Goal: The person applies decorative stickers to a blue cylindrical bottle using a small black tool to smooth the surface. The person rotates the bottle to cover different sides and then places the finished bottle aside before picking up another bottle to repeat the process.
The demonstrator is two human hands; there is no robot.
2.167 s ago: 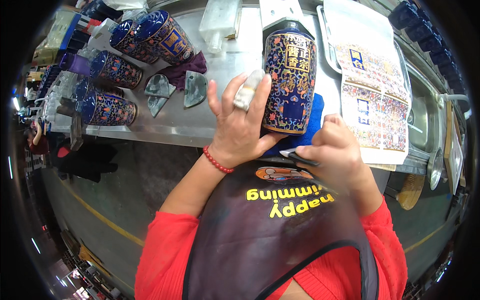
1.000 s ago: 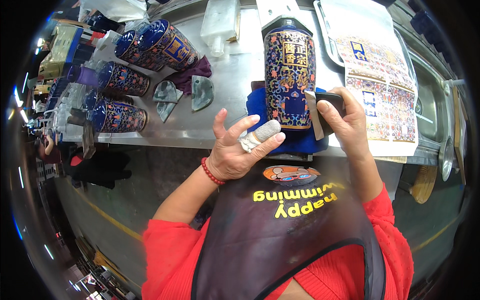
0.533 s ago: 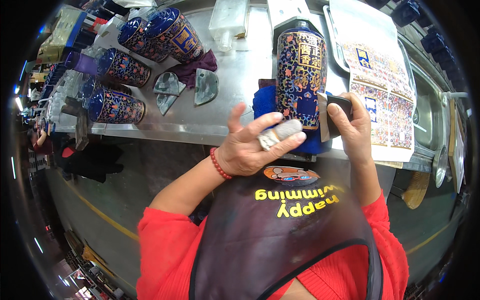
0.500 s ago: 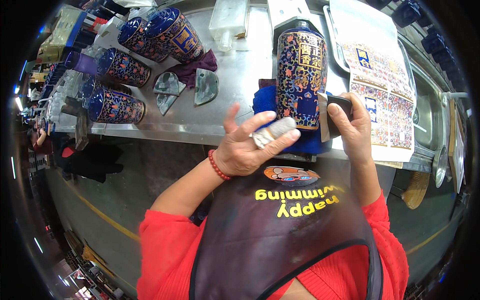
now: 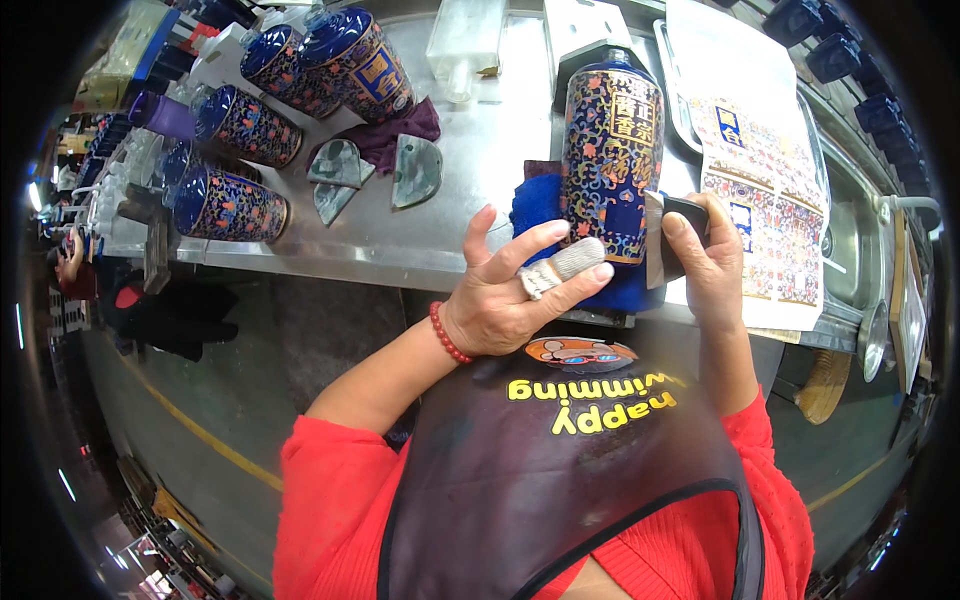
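A dark blue bottle [image 5: 612, 140] with a colourful floral pattern and gold lettering lies on a folded blue cloth [image 5: 538, 200], its neck pointing away from me. My right hand [image 5: 712, 262] grips a scraper [image 5: 655, 240] with a dark handle and a flat metal blade, held upright along the bottle's lower right side. At the bottle's near left end is my left hand [image 5: 515, 290], fingers spread. A knitted finger cover [image 5: 565, 268] sits on one of its fingers, which overlaps the bottle's base. Whether that finger presses on the bottle, I cannot tell.
Several patterned blue bottles [image 5: 235, 205] stand at the left. Nearer lie a purple cloth [image 5: 412, 128] and cut greenish pieces [image 5: 416, 172]. A clear bottle [image 5: 465, 50] is at the back. Printed pattern sheets [image 5: 765, 200] cover a tray on the right, beside a metal sink [image 5: 855, 260].
The bottle and both hands have shifted slightly right in the view. The scraper blade stays along the bottle's right side, and my left fingers remain by its base.
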